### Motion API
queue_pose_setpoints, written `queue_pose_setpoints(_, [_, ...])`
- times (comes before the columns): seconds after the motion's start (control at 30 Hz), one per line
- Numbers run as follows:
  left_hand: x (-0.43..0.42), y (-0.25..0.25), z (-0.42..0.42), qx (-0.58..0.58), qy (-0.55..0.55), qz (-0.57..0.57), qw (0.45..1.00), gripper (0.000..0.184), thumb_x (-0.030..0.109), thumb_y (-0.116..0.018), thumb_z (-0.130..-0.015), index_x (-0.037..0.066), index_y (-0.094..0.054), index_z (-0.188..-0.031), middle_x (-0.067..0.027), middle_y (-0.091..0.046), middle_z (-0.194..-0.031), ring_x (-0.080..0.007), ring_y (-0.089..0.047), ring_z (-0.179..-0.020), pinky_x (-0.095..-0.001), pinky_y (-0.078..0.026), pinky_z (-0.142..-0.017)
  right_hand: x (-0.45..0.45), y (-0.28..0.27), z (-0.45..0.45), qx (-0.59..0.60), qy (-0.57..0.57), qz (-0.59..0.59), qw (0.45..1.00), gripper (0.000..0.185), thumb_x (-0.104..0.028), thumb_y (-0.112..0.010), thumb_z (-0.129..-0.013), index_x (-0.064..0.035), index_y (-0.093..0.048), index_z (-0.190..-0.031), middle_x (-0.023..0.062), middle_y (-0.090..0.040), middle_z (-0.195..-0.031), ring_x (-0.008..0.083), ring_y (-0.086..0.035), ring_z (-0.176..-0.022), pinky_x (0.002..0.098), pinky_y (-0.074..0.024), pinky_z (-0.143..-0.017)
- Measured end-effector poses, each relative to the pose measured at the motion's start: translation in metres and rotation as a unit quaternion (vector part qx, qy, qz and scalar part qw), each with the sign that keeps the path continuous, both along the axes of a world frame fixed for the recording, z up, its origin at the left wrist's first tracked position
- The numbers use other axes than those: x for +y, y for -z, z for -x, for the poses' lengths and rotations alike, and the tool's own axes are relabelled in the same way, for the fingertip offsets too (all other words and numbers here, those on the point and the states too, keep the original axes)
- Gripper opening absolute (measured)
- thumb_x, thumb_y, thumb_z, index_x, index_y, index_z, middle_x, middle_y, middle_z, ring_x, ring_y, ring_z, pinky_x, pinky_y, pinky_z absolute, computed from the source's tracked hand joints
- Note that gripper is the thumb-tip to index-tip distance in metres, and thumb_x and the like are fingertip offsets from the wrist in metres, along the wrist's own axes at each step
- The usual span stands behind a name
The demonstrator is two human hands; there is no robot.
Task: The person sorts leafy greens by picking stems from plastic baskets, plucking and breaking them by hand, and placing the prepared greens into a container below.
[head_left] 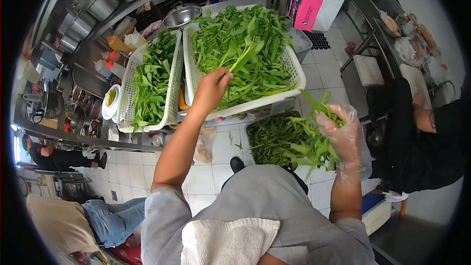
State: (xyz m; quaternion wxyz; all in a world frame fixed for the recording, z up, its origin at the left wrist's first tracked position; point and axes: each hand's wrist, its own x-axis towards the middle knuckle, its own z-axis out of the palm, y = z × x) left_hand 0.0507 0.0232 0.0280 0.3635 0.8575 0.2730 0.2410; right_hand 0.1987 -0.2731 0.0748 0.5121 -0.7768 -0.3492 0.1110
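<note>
My bare left hand (212, 88) pinches a pale green stem of leafy greens (240, 59), which looks like water spinach. It is over the front left part of a large white plastic basket (262, 100) heaped with the same leaves (235, 29). In a clear plastic glove, my right hand (339, 130) is closed around a loose bunch of water spinach (314, 142). That bunch hangs over the right side of a dark bin holding stems and leaves (272, 140). A narrower white basket (126, 91), also filled with leaves (153, 78), stands left of the large one.
A metal bowl (181, 15) sits behind the baskets, and a small white dish (111, 102) at the left. Co-workers stand at right (422, 132), far left (54, 152) and lower left (64, 221). Leaf bits and a plastic bag (204, 146) lie on the tiled floor (201, 181).
</note>
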Motion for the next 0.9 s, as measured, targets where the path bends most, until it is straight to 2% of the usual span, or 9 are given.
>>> queue_pose_setpoints(0.27, [-0.03, -0.002, 0.008, 0.065, -0.026, 0.083, 0.994, 0.027, 0.016, -0.06, -0.087, -0.001, -0.063, -0.108, -0.02, -0.062, -0.071, -0.0299, -0.063, -0.065, -0.04, -0.047, -0.062, 0.095, -0.006, 0.005, -0.307, -0.148, -0.076, 0.937, 0.022, -0.011, -0.068, -0.079, -0.0055, -0.067, -0.101, 0.0092, -0.066, -0.098, 0.0241, -0.063, -0.082, 0.0336, -0.0504, -0.075])
queue_pose_setpoints(0.33, [-0.037, 0.001, 0.01, -0.001, 0.044, 0.012, 0.999, 0.021, 0.013, -0.063, -0.086, -0.003, -0.064, -0.1, -0.0116, -0.062, -0.07, -0.0149, -0.054, -0.059, -0.031, -0.043, -0.056, 0.109, 0.003, 0.004, -0.327, -0.172, -0.097, 0.924, 0.022, -0.012, -0.067, -0.08, -0.0068, -0.066, -0.102, 0.0091, -0.066, -0.098, 0.0239, -0.063, -0.082, 0.0348, -0.0508, -0.075])
queue_pose_setpoints(0.4, [-0.052, -0.008, 0.011, 0.014, 0.068, -0.002, 0.998, 0.019, 0.012, -0.062, -0.084, -0.005, -0.062, -0.094, -0.0176, -0.061, -0.073, -0.0272, -0.057, -0.066, -0.0374, -0.045, -0.061, 0.119, 0.007, 0.003, -0.498, -0.21, -0.036, 0.841, 0.019, -0.011, -0.064, -0.081, -0.0078, -0.065, -0.1, 0.008, -0.065, -0.095, 0.0233, -0.062, -0.082, 0.0344, -0.0508, -0.075])
queue_pose_setpoints(0.5, [-0.07, -0.015, 0.011, 0.026, 0.099, -0.016, 0.995, 0.016, 0.009, -0.061, -0.081, -0.006, -0.058, -0.084, -0.0236, -0.059, -0.078, -0.0402, -0.059, -0.074, -0.044, -0.047, -0.067, 0.107, 0.056, -0.002, -0.225, -0.281, -0.061, 0.931, 0.017, -0.01, -0.062, -0.079, -0.0078, -0.064, -0.095, 0.0074, -0.063, -0.089, 0.0221, -0.062, -0.081, 0.0346, -0.0501, -0.072])
queue_pose_setpoints(0.63, [-0.098, 0.01, 0.004, -0.079, 0.11, -0.01, 0.991, 0.01, 0.006, -0.06, -0.082, -0.004, -0.059, -0.084, -0.0201, -0.058, -0.075, -0.0342, -0.057, -0.066, -0.0393, -0.044, -0.061, 0.084, 0.018, 0.014, -0.659, -0.229, 0.274, 0.661, 0.015, -0.01, -0.058, -0.078, -0.0049, -0.063, -0.091, 0.0098, -0.061, -0.081, 0.027, -0.061, -0.078, 0.0389, -0.0488, -0.066])
queue_pose_setpoints(0.67, [-0.108, 0.013, -0.001, -0.103, 0.099, -0.019, 0.99, 0.01, 0.006, -0.061, -0.083, -0.004, -0.06, -0.086, -0.0197, -0.059, -0.078, -0.0346, -0.058, -0.07, -0.0393, -0.045, -0.063, 0.081, 0.082, -0.008, -0.661, -0.171, 0.216, 0.698, 0.014, -0.01, -0.054, -0.08, -0.0041, -0.063, -0.09, 0.0095, -0.061, -0.078, 0.0255, -0.061, -0.073, 0.0389, -0.0481, -0.063])
queue_pose_setpoints(0.73, [-0.126, 0.019, -0.005, -0.091, 0.101, 0.005, 0.991, 0.012, 0.007, -0.062, -0.084, -0.003, -0.064, -0.091, -0.0186, -0.062, -0.082, -0.0359, -0.061, -0.078, -0.0395, -0.048, -0.068, 0.077, 0.053, -0.019, -0.419, -0.115, 0.12, 0.893, 0.015, -0.011, -0.055, -0.079, -0.0043, -0.063, -0.09, 0.0079, -0.062, -0.078, 0.02, -0.06, -0.071, 0.037, -0.0475, -0.062])
queue_pose_setpoints(0.77, [-0.137, 0.027, -0.006, -0.083, 0.108, 0.006, 0.991, 0.016, 0.008, -0.064, -0.084, -0.002, -0.064, -0.096, -0.0181, -0.062, -0.086, -0.0358, -0.062, -0.08, -0.0394, -0.049, -0.069, 0.071, 0.037, -0.031, -0.072, -0.02, 0.1, 0.992, 0.027, -0.027, -0.055, -0.088, -0.003, -0.065, -0.084, 0.0059, -0.063, -0.075, 0.0155, -0.058, -0.067, 0.0313, -0.0448, -0.057])
queue_pose_setpoints(0.9, [-0.146, 0.057, -0.005, -0.084, 0.195, -0.026, 0.977, 0.027, 0.011, -0.07, -0.081, -0.001, -0.063, -0.104, -0.0162, -0.063, -0.094, -0.0355, -0.062, -0.082, -0.0389, -0.05, -0.072, 0.015, 0.001, -0.056, 0.167, 0.138, -0.047, 0.975, 0.028, -0.033, -0.061, -0.087, -0.0061, -0.067, -0.088, -0.0014, -0.063, -0.08, 0.009, -0.051, -0.074, 0.0241, -0.0401, -0.073])
